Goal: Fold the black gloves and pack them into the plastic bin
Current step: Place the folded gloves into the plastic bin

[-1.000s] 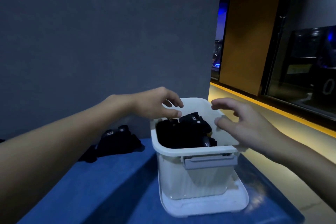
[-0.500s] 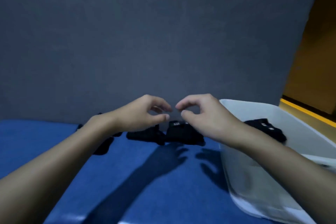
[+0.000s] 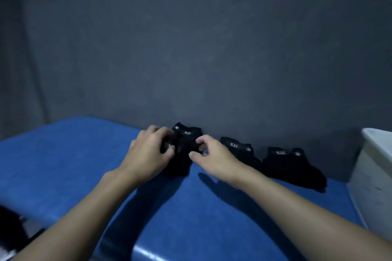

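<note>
The leftmost black glove (image 3: pixel 186 142) lies on the blue surface (image 3: pixel 63 165), close against the grey wall (image 3: pixel 191 48), and both bare hands are on it. It carries a small white "5.11" mark on its upper part. The left hand (image 3: pixel 148 152) covers the glove's left side; its fingers (image 3: pixel 161 132) are curled over the fabric, with the thumb pressed against it from below, so the hand grips the glove. The right hand (image 3: pixel 214 154) reaches in from the other side and pinches the glove's right edge between the thumb and the bent forefinger, the other fingers tucked loosely behind. Whether the glove is lifted off the surface or resting on it cannot be told.

To the right, a middle black glove (image 3: pixel 237 149) lies flat on the surface just beyond the right hand, partly hidden by the wrist. A rightmost black glove (image 3: pixel 290 165) lies beside that one, near the wall; both bear the same white mark.

The white plastic bin (image 3: pixel 371 176) stands at the right edge of the view, only partly seen, a little apart from the rightmost glove. Its inside is out of sight.
</note>
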Available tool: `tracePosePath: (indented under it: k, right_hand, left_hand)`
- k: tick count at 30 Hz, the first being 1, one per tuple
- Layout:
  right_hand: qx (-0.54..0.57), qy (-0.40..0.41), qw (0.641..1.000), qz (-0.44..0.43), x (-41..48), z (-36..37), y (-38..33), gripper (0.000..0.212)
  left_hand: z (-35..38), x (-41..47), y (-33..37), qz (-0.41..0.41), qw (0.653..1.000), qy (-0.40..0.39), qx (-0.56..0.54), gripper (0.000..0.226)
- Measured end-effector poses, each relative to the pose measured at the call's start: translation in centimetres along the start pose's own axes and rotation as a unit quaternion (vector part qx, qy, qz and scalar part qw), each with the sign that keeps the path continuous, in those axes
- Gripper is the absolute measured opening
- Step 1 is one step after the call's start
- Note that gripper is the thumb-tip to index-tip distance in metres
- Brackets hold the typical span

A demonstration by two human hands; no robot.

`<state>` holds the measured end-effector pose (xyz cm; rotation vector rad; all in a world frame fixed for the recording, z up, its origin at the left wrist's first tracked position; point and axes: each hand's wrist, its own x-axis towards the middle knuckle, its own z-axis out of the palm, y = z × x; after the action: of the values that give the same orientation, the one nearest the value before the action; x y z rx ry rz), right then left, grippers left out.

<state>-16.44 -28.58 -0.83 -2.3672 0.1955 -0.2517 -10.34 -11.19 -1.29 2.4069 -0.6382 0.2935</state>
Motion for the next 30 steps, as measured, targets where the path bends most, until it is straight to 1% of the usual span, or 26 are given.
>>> tracePosePath:
  k: [2,5,7,9,10,12,14,15,16,18,20,23,26,28,30]
  right_hand:
    - [0.028,-0.017,0.999,0.003,1.1,1.7,-0.1,0.056]
    - [0.046,-0.023,0.999,0.002,2.2,3.5,-0.4,0.056]
    - [0.033,-0.018,0.999,0.005,2.5,4.1,-0.6,0.046]
    - [0.027,-0.008,1.000,0.009,2.5,4.2,-0.6,0.030]
    - [0.027,-0.007,1.000,0.009,2.5,4.2,-0.5,0.026]
    - [0.033,-0.014,0.999,0.006,2.3,4.1,-0.1,0.022]
    - [0.040,-0.020,0.999,0.001,2.1,4.1,0.3,0.020]
    - [0.044,-0.021,0.999,0.000,2.0,4.0,0.4,0.020]
    - [0.050,-0.024,0.998,0.002,1.9,4.0,0.5,0.021]
    - [0.076,-0.033,0.996,0.015,1.6,4.0,0.8,0.024]
    - [0.104,-0.042,0.993,0.028,1.2,3.7,1.1,0.025]
    - [0.157,-0.065,0.984,0.054,0.6,2.8,1.0,0.029]
    - [0.193,-0.102,0.973,0.076,0.0,1.0,0.3,0.043]
    - [0.216,-0.130,0.965,0.075,-0.5,-0.6,-0.1,0.052]
    - [0.244,-0.164,0.954,0.063,-1.1,-2.7,-0.4,0.061]
  left_hand:
    - [0.0,0.1,-1.3,-0.064,0.998,0.015,0.016,0.043]
    - [0.2,0.1,-3.0,-0.154,0.987,-0.029,-0.030,0.057]
    - [0.5,-0.1,-3.5,-0.167,0.983,-0.058,-0.040,0.057]
    - [0.6,-0.1,-3.6,-0.162,0.983,-0.060,-0.060,0.050]
    - [0.5,-0.1,-3.5,-0.165,0.981,-0.057,-0.082,0.047]
    - [0.5,-0.1,-3.4,-0.179,0.974,-0.056,-0.127,0.050]
    - [0.6,-0.2,-3.3,-0.194,0.966,-0.059,-0.162,0.059]
    - [0.7,-0.2,-3.3,-0.198,0.961,-0.061,-0.181,0.059]
    - [0.7,-0.2,-3.1,-0.199,0.956,-0.064,-0.204,0.053]
    - [0.4,-0.5,-2.6,-0.195,0.944,-0.074,-0.257,0.031]
    - [0.1,-0.8,-2.2,-0.182,0.932,-0.081,-0.303,0.020]
    - [-0.4,-1.3,-1.7,-0.158,0.920,-0.087,-0.348,0.020]
    - [-1.3,-1.4,-0.5,-0.103,0.929,-0.101,-0.341,0.021]
    - [-2.3,-1.5,0.5,-0.059,0.936,-0.110,-0.330,0.019]
    - [-3.3,-1.7,1.7,-0.022,0.933,-0.125,-0.338,0.019]
